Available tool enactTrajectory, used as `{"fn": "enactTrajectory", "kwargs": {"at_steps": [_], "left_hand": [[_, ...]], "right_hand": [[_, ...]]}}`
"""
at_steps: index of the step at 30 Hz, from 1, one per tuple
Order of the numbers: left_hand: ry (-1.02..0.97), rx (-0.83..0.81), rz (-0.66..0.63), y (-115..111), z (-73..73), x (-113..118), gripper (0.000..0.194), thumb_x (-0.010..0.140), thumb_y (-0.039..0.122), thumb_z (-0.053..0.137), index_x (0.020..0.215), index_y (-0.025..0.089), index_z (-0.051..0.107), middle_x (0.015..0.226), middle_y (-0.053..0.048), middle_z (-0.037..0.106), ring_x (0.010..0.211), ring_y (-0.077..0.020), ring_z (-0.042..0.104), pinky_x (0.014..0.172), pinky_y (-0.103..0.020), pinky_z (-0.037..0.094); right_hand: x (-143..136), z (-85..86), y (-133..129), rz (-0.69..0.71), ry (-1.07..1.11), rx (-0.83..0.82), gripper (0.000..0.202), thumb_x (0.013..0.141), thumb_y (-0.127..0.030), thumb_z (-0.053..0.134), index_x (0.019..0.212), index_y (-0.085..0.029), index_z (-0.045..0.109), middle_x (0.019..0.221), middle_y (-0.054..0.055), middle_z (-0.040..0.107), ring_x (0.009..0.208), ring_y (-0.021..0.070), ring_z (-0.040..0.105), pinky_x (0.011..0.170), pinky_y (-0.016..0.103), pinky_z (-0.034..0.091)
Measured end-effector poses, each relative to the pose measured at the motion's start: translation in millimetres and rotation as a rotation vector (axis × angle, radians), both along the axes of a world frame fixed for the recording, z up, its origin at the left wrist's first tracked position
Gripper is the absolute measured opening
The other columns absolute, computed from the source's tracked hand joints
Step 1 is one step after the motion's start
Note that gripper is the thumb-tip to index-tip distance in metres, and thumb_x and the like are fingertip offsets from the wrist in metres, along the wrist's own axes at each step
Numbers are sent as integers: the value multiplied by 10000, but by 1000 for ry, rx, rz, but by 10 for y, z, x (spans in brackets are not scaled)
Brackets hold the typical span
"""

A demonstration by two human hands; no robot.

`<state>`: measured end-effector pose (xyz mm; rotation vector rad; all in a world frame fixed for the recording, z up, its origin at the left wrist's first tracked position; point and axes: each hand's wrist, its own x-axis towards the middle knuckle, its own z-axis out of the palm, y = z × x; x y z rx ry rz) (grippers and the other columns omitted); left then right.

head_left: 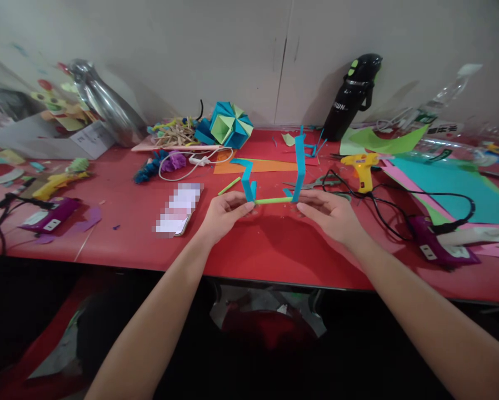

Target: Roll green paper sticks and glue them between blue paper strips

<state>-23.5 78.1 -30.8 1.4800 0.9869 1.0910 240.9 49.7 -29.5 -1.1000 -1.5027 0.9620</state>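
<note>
Between both hands, above the table's front half, is a paper frame made of a light green paper stick [273, 201] with a bent blue paper strip [246, 180] at its left end and a taller blue paper strip [300, 164] at its right end. My left hand [228, 214] pinches the left joint with thumb and fingers. At the opposite joint, my right hand [328, 216] closes its thumb and fingers on the frame. Both blue strips rise upward from the stick. A loose green paper stick [229, 186] lies just beyond my left hand.
A phone [180, 208] lies left of my hands. To the right are a yellow glue gun [361, 169], scissors [322, 183], a purple power strip [443, 244] and coloured paper sheets [466, 186]. Behind stand a blue-green paper ball [231, 126], a black bottle [352, 100] and a metal jug [108, 103].
</note>
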Motion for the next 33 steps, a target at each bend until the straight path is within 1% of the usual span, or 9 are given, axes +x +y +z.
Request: {"fn": "enactTrajectory", "kwargs": {"at_steps": [5,8,12,15,19,24,26,30,33], "left_hand": [[14,45,8,26,-67,7,336,707,363,812,945,149,709,927,-74,752,885,-225,715,856,-384,580],[94,104,-23,53,-115,-19,281,744,318,772,970,159,724,963,-75,752,927,-238,708,879,-411,576],[221,226,-67,70,-124,-60,206,807,180,636,982,180,745,1096,-77,732,1086,-243,667,977,-401,527],[281,236,-46,52,-97,-55,191,796,132,585,905,173,736,1064,-71,737,1065,-232,674,992,-390,512],[303,187,-51,18,-86,-18,103,789,190,640,887,160,649,927,-66,727,909,-212,703,881,-370,553],[307,220,-24,19,-138,-2,381,765,282,740,1103,180,597,1063,-78,706,1000,-207,678,907,-354,540],[326,217,-38,24,-154,2,385,790,321,728,1132,183,616,1064,-82,708,984,-208,680,891,-353,545],[418,255,-48,24,-158,14,250,830,372,689,1003,192,686,972,-62,710,895,-199,679,832,-339,538],[475,284,-44,24,-155,20,196,836,372,679,916,194,698,887,-40,696,822,-188,668,776,-323,528]], "right_hand": [[30,6,34,46,87,-104,222,797,-407,731,914,-220,756,900,39,747,842,201,701,857,410,584],[45,-33,51,6,79,-115,222,782,-399,745,916,-222,756,905,34,745,837,196,689,864,406,567],[74,-107,82,-45,-26,-75,201,775,-367,757,901,-213,723,902,38,729,847,199,677,837,386,548],[87,-154,102,-25,-89,-13,210,759,-342,773,862,-209,648,870,36,702,832,199,670,798,367,539],[86,-184,108,8,-170,20,227,792,-327,737,937,-217,602,910,53,701,868,217,673,758,355,534],[112,-165,98,-21,-423,71,221,817,-330,693,997,-206,661,932,61,698,809,212,648,712,352,511],[133,-154,97,-18,-492,82,198,837,-359,668,956,-202,684,910,57,675,770,199,624,703,350,498],[161,-142,100,31,-553,141,246,856,-451,648,854,-207,683,883,56,649,787,200,602,735,353,478],[165,-139,103,93,-573,122,285,867,-490,628,822,-213,673,849,50,637,763,194,585,717,348,468]]}}
